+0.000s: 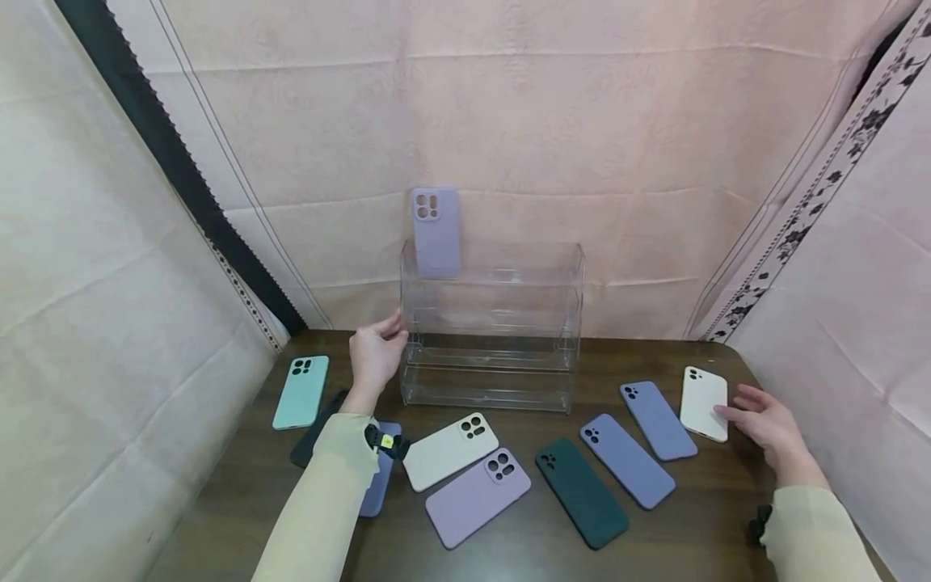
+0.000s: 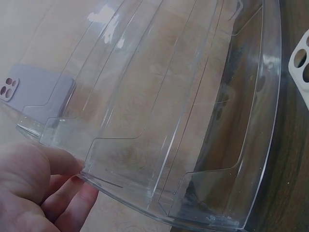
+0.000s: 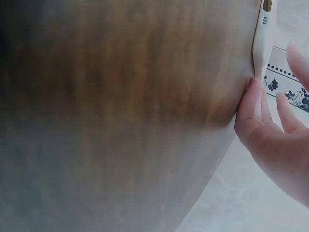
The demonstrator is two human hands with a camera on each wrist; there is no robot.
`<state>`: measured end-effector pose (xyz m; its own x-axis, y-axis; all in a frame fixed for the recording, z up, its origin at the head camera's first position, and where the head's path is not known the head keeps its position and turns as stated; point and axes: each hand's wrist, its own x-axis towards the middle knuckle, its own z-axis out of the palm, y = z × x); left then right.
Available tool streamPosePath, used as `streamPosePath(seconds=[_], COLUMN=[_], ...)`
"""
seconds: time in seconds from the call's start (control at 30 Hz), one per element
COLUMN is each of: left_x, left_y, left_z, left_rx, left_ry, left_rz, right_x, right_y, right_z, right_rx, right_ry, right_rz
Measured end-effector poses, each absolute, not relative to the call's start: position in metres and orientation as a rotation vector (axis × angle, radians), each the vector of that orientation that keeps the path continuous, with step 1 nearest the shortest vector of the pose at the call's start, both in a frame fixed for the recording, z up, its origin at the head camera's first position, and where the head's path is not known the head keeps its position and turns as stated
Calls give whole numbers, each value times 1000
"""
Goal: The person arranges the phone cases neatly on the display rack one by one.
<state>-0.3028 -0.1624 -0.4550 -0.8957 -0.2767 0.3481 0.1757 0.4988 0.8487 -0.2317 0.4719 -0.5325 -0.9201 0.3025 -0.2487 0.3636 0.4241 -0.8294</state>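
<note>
A brown wood-grain desk (image 1: 698, 525) with rounded far corners spans the lower part of the head view. Behind it hangs a pale, pinkish back cloth (image 1: 655, 162) with horizontal creases. To the left, a wrinkled whitish cloth (image 1: 109, 283) slopes down beside a dark band (image 1: 167, 153) with a jagged edge. To the right, another pale cloth (image 1: 858, 323) bears a black floral border (image 1: 815, 208), its flowers also visible from the right wrist.

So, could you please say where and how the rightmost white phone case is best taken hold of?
I'd likely pinch the white phone case across its long edges, below its camera holes, coming from the right: it lies back up, and a blue phone case sits close on its left.
</note>
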Motion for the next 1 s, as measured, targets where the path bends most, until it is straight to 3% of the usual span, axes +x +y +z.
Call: streamPosePath(seconds=[0.47, 1.0], left_x=[-302, -303], left_y=[-163, -161], left_z=[-454, -453], left_rx=[89, 103], left_ry=[-2308, -2313], left_rz=[-1380, -1374], right_x=[-239, -244], right_y=[470, 467], right_z=[-543, -542], right_rx=[430, 399], right_ry=[2640, 2676], right_rz=[-1408, -1286])
